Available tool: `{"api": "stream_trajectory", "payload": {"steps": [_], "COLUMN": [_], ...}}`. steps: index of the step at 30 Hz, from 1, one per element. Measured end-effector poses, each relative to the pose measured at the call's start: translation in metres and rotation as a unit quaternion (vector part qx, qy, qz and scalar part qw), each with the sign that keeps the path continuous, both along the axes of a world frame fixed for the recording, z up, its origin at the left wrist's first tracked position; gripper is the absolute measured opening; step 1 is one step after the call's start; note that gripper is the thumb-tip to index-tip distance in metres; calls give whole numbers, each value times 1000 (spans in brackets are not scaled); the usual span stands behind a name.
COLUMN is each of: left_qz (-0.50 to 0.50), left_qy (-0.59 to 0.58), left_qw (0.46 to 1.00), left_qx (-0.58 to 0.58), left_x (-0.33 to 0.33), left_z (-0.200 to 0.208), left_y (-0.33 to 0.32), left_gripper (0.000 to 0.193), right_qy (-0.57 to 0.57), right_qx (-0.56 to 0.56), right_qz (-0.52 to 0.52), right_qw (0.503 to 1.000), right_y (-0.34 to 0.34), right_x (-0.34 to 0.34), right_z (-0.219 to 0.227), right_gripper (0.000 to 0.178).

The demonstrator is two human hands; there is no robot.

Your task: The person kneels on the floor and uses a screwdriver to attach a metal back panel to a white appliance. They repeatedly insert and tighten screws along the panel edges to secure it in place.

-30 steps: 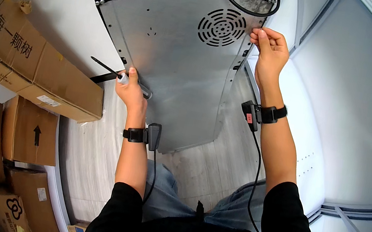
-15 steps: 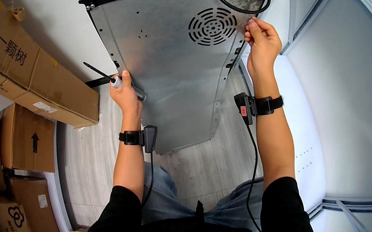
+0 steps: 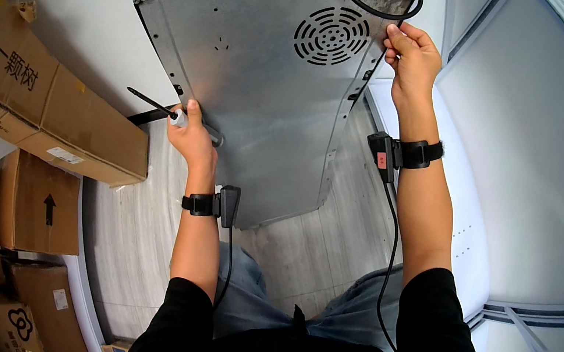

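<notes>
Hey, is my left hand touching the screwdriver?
Touching. The head view shows the left hand closed around the screwdriver, its handle showing on both sides.

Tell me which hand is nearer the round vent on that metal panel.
Right. The right hand is close by, just right of the round vent; the left hand, gripping a screwdriver, is farther away, below and left of it.
</notes>
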State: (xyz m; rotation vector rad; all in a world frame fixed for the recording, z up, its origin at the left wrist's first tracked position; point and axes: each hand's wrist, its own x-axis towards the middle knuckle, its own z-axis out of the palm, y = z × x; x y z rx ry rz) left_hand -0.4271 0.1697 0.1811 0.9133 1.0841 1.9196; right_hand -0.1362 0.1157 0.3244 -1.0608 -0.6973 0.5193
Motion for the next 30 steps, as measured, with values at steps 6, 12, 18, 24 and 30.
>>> {"api": "stream_trajectory", "payload": {"steps": [6,12,18,24,30], "left_qz": [-3,13,12,67,-15], "left_qy": [69,117,124,138,41], "left_qw": [998,993,992,988,998], "left_qx": [-10,12,18,30,38], "left_x": [-4,-8,-6,-9,11], "left_z": [-3,-15,-10,-4,7], "left_y": [-2,4,-2,-13,-53], "left_gripper": [20,29,28,24,18], "right_qy": [-31,-45,-52,-46,-22], "right_qx": [12,18,28,35,24], "right_qz": [-1,-17,-31,-56,-16], "right_qw": [999,999,998,997,999], "right_y": [1,3,6,5,-32], "right_x": [-2,-7,-9,-18,-39], "right_z": [-5,-5,-11,-16,-56], "right_gripper": [27,26,25,29,18]}}
